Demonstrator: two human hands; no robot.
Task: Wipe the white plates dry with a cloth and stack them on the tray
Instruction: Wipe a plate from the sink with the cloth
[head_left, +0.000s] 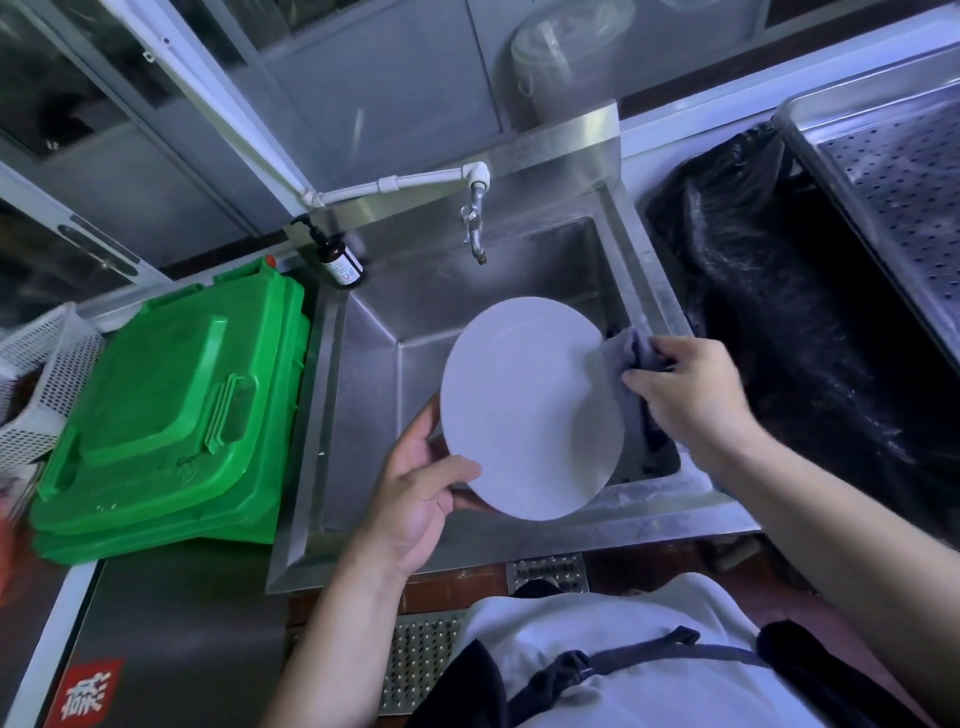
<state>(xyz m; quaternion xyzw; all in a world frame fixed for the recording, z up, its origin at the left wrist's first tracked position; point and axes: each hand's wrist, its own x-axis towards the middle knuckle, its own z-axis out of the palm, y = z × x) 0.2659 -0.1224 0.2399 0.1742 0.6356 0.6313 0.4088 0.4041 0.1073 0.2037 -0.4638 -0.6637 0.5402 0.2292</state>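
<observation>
The left hand (415, 499) grips the white plate (530, 410) at its lower left rim — thumb curled over the face, fingers hidden behind — holding it tilted above the steel sink (374, 374). The right hand (691, 395) has its fingers curled round a grey cloth (631, 358), pressing it against the plate's right edge. The perforated tray (893, 171) sits well apart, at far right.

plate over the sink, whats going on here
A person is drying a white plate over a steel sink. The left hand grips the plate's lower rim, holding it tilted above the basin. The right hand holds a grey cloth against the plate's right edge. A perforated metal tray sits to the right, with no plates visible on the part in view. A green bin stands left of the sink.
</observation>
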